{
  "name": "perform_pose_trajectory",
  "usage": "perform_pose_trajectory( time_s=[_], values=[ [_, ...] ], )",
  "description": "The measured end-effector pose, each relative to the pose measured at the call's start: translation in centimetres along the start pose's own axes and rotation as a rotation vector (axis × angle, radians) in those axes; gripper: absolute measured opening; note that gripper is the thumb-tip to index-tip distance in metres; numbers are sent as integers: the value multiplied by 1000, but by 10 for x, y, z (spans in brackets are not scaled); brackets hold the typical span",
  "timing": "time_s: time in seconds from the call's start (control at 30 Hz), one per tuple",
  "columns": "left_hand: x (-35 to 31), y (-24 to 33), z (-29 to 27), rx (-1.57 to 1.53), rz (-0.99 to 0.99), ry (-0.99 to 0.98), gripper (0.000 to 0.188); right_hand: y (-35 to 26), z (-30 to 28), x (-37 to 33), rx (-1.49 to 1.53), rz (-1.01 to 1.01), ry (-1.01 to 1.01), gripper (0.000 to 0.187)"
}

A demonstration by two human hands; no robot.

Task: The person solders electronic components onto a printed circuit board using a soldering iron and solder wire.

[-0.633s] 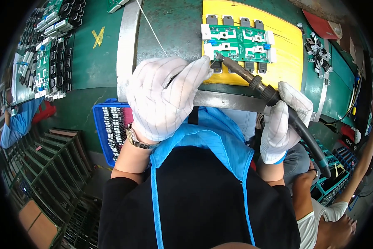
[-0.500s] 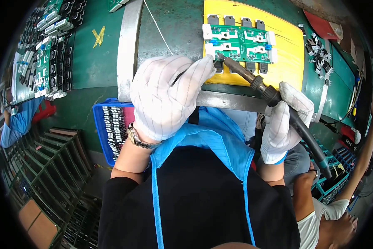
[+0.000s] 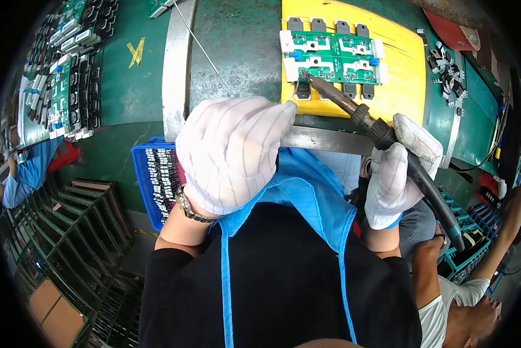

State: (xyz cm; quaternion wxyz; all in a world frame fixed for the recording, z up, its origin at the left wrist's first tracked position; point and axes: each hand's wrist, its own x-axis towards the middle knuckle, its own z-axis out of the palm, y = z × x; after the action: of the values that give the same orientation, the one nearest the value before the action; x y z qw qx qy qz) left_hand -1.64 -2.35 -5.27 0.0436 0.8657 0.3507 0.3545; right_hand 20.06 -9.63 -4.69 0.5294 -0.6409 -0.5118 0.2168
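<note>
A green circuit board (image 3: 337, 57) with white connectors and blue parts lies on a yellow pad (image 3: 400, 64). Black tabbed components stick out along its far and near edges. My right hand (image 3: 397, 174), in a white striped glove, is closed around the grip of a soldering iron (image 3: 377, 130). The iron's tip is at the board's near left corner. My left hand (image 3: 231, 153), gloved too, pinches a thin solder wire (image 3: 205, 53). The wire's short end sticks up from the fingertips, just below that corner; whether it touches the board, I cannot tell.
Finished-looking boards (image 3: 69, 87) stand stacked at the far left. A blue bin (image 3: 141, 174) of small parts sits left of my forearm. Loose components (image 3: 446, 69) lie right of the pad. Slotted racks (image 3: 69, 232) stand lower left. A person (image 3: 463, 301) is close by at right.
My left hand has drawn back toward me and slightly left, so the solder wire's end has come away from the iron's tip. The iron has barely moved.
</note>
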Motion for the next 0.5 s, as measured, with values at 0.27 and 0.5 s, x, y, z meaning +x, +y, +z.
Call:
perform_pose_trajectory(
  time_s=[0.27, 0.5],
  values=[
    [-1, 2, 7, -63, -50, 23, 35, 0, 8, 8, 89, -58, -71, 26],
    [4, 8, 9, -57, -116, 25, 32, -2, 9, 14, 150, -38, -87, 23]
  ],
)
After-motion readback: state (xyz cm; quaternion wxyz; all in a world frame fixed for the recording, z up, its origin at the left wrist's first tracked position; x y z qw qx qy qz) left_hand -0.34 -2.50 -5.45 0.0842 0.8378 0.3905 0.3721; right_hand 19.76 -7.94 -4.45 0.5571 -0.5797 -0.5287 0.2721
